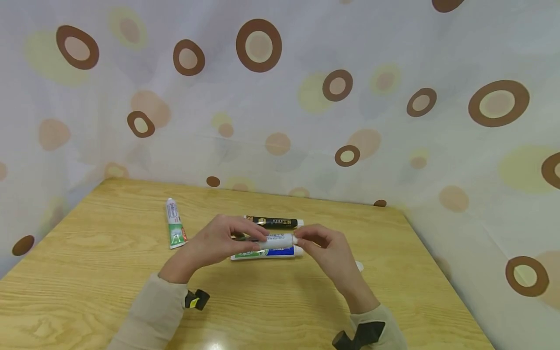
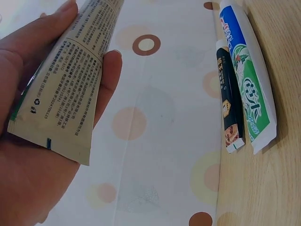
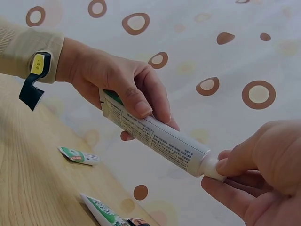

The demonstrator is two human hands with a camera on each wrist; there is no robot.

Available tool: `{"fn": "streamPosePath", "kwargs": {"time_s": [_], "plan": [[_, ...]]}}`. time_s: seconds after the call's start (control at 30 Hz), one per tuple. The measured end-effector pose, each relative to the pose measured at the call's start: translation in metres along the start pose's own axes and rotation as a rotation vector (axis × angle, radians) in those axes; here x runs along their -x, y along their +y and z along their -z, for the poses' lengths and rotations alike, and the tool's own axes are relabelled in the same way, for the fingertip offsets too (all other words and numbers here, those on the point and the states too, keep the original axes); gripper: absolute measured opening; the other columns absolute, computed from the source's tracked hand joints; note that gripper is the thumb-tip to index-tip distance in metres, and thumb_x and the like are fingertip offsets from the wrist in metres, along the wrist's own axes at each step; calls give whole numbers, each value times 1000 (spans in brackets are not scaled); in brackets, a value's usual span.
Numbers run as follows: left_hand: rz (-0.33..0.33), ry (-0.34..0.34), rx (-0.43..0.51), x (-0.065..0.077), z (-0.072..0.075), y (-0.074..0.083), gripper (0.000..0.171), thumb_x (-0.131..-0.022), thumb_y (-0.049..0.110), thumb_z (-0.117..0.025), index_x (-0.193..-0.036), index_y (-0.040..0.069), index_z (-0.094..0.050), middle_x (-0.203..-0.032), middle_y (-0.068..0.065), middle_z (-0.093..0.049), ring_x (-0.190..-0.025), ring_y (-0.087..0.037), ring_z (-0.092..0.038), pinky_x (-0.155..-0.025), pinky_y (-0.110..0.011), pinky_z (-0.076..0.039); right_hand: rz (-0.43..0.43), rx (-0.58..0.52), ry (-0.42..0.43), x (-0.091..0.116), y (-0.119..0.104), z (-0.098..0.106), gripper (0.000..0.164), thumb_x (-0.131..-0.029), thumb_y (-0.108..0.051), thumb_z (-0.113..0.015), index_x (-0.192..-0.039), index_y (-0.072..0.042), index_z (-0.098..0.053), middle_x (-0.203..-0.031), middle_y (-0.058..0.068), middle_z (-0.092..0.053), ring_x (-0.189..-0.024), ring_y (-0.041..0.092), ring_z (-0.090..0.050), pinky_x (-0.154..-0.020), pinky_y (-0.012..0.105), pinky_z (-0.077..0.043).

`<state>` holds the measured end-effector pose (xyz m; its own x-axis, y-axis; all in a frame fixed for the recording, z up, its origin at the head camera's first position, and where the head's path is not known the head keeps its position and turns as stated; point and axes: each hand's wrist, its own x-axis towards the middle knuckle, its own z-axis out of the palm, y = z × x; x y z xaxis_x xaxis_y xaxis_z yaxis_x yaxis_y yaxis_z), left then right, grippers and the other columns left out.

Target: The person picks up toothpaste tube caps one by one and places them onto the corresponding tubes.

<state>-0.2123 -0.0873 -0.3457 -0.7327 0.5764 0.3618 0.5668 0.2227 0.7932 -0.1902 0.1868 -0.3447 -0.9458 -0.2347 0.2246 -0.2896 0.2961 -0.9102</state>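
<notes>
My left hand point(image 1: 218, 243) holds a white toothpaste tube point(image 3: 160, 136) by its flat end, raised above the table. Printed text covers the side that shows in the left wrist view, and a bit of green shows near its crimped end in the right wrist view. At the tube's other end, my right hand point(image 1: 329, 253) pinches the white cap point(image 3: 212, 168) between thumb and fingers. Behind and below the raised tube lie a black toothpaste tube point(image 1: 275, 223) and a blue, green and white toothpaste tube point(image 2: 249, 70), side by side on the table.
A smaller green and white tube point(image 1: 176, 226) lies at the left of the wooden table point(image 1: 245, 301). Partly behind my right hand sits a small white round object point(image 1: 359, 266). A spotted cloth point(image 1: 280, 107) hangs along the table's back and right edges.
</notes>
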Motion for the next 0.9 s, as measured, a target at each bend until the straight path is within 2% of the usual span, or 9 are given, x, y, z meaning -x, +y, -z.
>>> {"fn": "streamPosePath", "kwargs": {"time_s": [0.07, 0.17, 0.27, 0.4, 0.5, 0.57, 0.7, 0.9], "plan": [[-11, 8, 5, 0, 0, 0, 17, -88, 16, -76, -104, 18, -79, -115, 0, -74, -116, -17, -66, -94, -29, -53, 14, 11, 8, 0, 0, 0, 12, -93, -9, -69, -104, -11, -74, -113, 8, -71, -104, 14, -66, -87, 24, -55], [-28, 18, 18, -1, 0, 1, 17, -87, 13, -76, -104, 16, -79, -115, -3, -74, -113, -19, -67, -82, -27, -57, 31, 21, 9, 0, -1, 1, 12, -93, -9, -69, -104, -12, -74, -112, 7, -71, -102, 14, -67, -86, 24, -56], [-43, 17, -2, 0, 0, 1, 19, -87, 12, -76, -105, 16, -79, -116, -2, -74, -113, -19, -67, -83, -26, -57, 25, 12, 3, 1, -1, 2, 13, -93, -8, -69, -104, -9, -74, -111, 10, -71, -99, 13, -68, -84, 24, -56], [-88, 7, -78, 0, 0, 1, 20, -86, 10, -76, -105, 17, -79, -116, 0, -74, -113, -17, -67, -98, -31, -52, 2, 13, -6, 0, 0, 3, 12, -92, -8, -69, -103, -6, -74, -108, 15, -71, -94, 13, -69, -82, 25, -56], [-120, -4, -109, -1, -1, 0, 21, -86, 8, -77, -105, 16, -79, -116, -1, -74, -112, -17, -67, -99, -32, -52, -19, 33, -22, -1, 3, 4, 12, -91, -8, -70, -102, -6, -74, -106, 14, -71, -94, 15, -69, -82, 25, -56], [-130, -14, -108, -1, -2, -1, 20, -86, 8, -76, -105, 14, -79, -116, -2, -74, -111, -18, -68, -93, -31, -55, -35, 34, -40, -2, 4, 5, 12, -91, -8, -71, -102, -5, -74, -107, 14, -71, -96, 17, -69, -82, 26, -56], [-121, -30, -112, -1, -4, -2, 21, -87, 9, -76, -107, 14, -78, -116, -3, -74, -108, -17, -68, -79, -27, -56, -61, 38, -62, -1, 5, 6, 13, -91, -8, -71, -103, -5, -73, -109, 15, -70, -99, 20, -70, -83, 26, -56], [-81, -75, -135, -2, -7, -4, 23, -87, 10, -76, -110, 15, -77, -121, -1, -71, -109, -16, -66, -78, -26, -55, -87, 88, -65, -1, 4, 9, 13, -90, -11, -73, -102, -8, -74, -108, 12, -71, -98, 20, -70, -82, 26, -55]]}}
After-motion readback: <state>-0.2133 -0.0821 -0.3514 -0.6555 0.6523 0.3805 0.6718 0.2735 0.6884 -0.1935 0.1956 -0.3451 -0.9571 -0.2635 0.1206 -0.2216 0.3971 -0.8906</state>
